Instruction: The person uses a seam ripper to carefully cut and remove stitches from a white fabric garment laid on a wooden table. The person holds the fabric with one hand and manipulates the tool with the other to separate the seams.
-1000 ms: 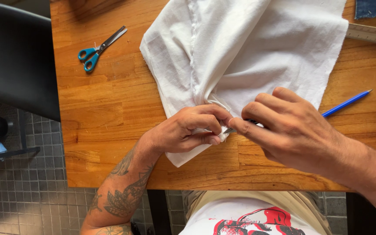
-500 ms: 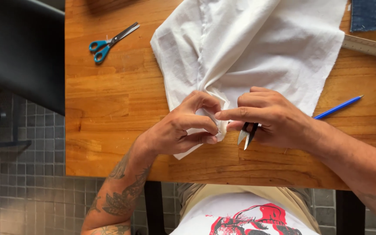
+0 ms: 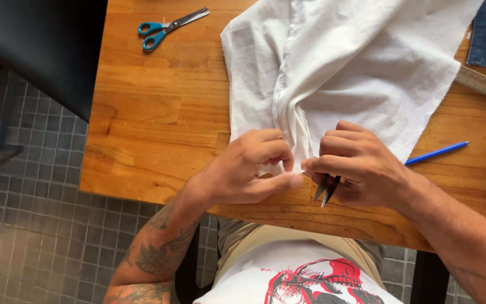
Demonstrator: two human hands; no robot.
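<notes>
Both hands meet at the near edge of the white cloth [image 3: 338, 73], left hand [image 3: 243, 169] pinching its fold, right hand [image 3: 355, 166] gripping what look like small snips [image 3: 326, 191] pointing near.

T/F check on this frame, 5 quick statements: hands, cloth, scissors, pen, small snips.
1. Both hands pinch the white cloth at its near edge. True: left hand, right hand.
2. The blue-handled scissors lie on the cloth. False: they lie on the bare wooden table, left of the cloth.
3. The right hand also holds small metal snips. True.
4. The blue pen is in the left hand. False: it lies on the table, right of the right hand.
5. The cloth is dark blue. False: it is white.
</notes>
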